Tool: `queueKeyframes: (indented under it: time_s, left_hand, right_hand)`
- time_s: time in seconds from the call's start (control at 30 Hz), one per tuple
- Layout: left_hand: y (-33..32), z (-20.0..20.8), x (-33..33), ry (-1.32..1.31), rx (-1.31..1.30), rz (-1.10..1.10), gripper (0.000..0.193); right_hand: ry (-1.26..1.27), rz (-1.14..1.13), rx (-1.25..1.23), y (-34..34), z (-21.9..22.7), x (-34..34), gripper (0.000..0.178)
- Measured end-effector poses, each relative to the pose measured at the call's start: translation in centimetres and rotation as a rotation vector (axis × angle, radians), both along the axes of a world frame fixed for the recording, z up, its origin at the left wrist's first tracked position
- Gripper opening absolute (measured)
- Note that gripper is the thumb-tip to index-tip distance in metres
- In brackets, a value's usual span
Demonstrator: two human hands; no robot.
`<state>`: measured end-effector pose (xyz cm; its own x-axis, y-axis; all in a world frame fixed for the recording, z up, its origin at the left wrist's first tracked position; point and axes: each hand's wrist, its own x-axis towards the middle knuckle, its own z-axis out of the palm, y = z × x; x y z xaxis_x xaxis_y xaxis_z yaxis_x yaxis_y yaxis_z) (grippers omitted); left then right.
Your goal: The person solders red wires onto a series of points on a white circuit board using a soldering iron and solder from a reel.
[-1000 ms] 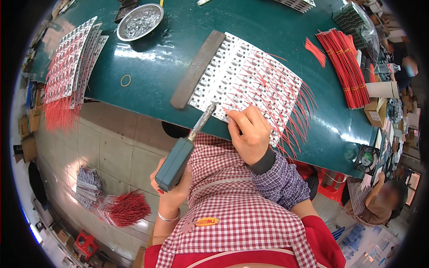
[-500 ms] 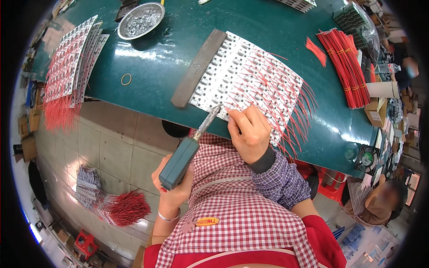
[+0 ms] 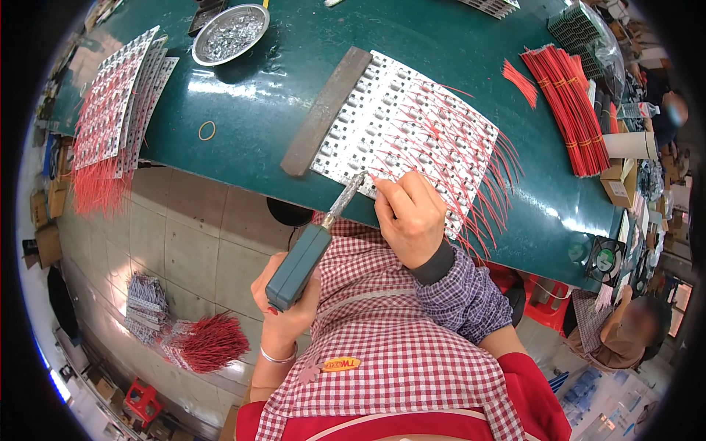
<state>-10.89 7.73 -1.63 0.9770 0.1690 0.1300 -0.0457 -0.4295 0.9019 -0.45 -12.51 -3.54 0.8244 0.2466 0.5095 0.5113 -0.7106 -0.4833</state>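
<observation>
Item: soldering iron and wired circuit panel, at the near edge of the green desk (image 3: 243, 103).

Left hand (image 3: 283, 309) closed around the teal handle of the soldering iron (image 3: 312, 246), held off the desk below its near edge; the metal tip reaches up to the near edge of the white circuit panel (image 3: 408, 128). Right hand (image 3: 412, 217) rests on that same edge of the panel, just beside the tip, fingers curled and pinched (whether they grip a wire cannot be told, the knuckles cover it). Red wires (image 3: 471, 173) fan off the panel toward the desk's right side. A grey bar (image 3: 326, 110) lies along the panel's left edge. Metal bowl (image 3: 229, 33) near the far edge; its contents are too small to make out. More wired panels (image 3: 118, 103) at the left edge, partly cut off.
</observation>
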Motion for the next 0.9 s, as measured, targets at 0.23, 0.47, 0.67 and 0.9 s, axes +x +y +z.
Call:
queueKeyframes:
  time_s: [0.23, 0.47, 0.67, 0.9]
  left_hand:
    - [0.3, -1.1, -1.6, -0.02, -0.025, 0.07, 0.018]
    - [0.3, -1.0, -1.6, -0.04, -0.045, 0.073, 0.024]
    - [0.5, -1.2, -1.9, -0.039, -0.047, 0.08, 0.025]
    - [0.7, -1.3, -2.1, -0.023, -0.078, 0.111, 0.025]
  right_hand:
    - [0.04, -0.003, -0.003, 0.1, 0.4, 0.0, 0.016]
    - [0.052, -0.023, 0.003, 0.0, 0.6, 0.0, 0.013]
    - [0.154, -0.043, -0.012, -2.0, 2.6, -1.3, 0.013]
    - [0.253, -0.016, 0.047, -4.6, 8.5, -3.2, 0.016]
